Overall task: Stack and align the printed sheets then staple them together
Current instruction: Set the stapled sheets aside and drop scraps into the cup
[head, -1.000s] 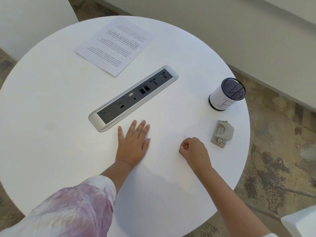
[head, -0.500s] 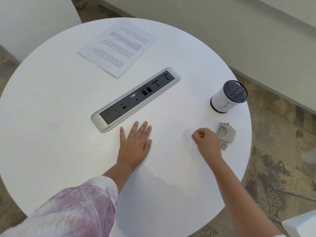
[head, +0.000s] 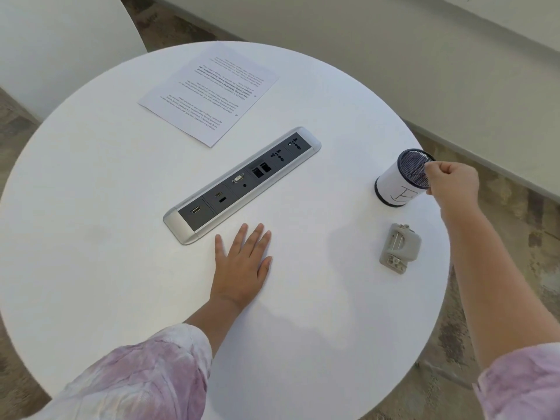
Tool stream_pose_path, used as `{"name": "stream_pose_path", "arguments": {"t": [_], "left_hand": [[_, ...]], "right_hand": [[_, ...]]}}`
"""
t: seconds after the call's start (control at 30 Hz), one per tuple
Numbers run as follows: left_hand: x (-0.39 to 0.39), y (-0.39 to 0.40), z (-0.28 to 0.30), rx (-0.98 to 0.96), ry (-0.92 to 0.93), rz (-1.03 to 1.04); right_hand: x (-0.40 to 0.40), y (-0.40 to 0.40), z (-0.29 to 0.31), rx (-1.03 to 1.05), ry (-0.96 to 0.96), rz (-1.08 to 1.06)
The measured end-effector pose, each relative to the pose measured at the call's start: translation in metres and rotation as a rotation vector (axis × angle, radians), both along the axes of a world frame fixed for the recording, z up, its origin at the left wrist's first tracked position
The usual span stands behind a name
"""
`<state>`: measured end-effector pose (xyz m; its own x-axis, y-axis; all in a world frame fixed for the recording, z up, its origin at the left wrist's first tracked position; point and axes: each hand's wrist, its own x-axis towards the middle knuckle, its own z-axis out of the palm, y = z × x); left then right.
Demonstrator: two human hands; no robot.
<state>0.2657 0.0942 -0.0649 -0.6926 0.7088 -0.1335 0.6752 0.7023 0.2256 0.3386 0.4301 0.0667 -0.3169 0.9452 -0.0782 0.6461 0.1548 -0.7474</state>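
- Fingers of the left hand (head: 242, 262) lie straight and spread, palm flat on the white round table (head: 91, 237), near the near end of the grey socket strip (head: 242, 184); they hold nothing.
- Printed sheets (head: 209, 92) lie far on the table, beyond the socket strip and well apart from both hands. They read as one neat pile with text facing away; how many sheets there are I cannot tell, as the edges merge with the white top.
- Stapler (head: 400, 248), a small grey one, lies near the right edge, untouched, between the right forearm and the cup.
- Fingers of the right hand (head: 451, 183) are curled at the rim of the mesh pen cup (head: 403, 183), thumb and forefinger seeming to pinch its right edge; whether they truly grip it or only touch it is hard to make out.
- Judging by this, stacking has not begun and the hand is busy with the cup, perhaps shifting it aside.
- Next move, as I judge it: reach far for the sheets, bring them nearer, square the edges, then take the stapler.
- Hidden: the cup's right side behind the hand, its inside through the dark mesh, and the letter on its label only partly legible.
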Motion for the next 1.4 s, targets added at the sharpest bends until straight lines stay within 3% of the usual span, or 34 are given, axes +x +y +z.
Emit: {"name": "stream_pose_path", "arguments": {"t": [0.33,0.5,0.77,1.4], "left_hand": [[0.0,0.0,0.001,-0.008,0.0,0.004],[-0.001,0.001,-0.001,-0.02,-0.006,0.006],[0.0,0.001,-0.001,-0.028,-0.023,0.013],[0.0,0.001,-0.002,-0.02,-0.014,0.02]], "right_hand": [[0.008,0.011,-0.013,-0.041,0.047,-0.053],[0.013,-0.031,-0.026,-0.005,-0.017,0.163],[0.03,-0.104,-0.09,-0.235,-0.198,0.336],[0.037,-0.135,-0.092,-0.02,-0.442,0.479]]}}
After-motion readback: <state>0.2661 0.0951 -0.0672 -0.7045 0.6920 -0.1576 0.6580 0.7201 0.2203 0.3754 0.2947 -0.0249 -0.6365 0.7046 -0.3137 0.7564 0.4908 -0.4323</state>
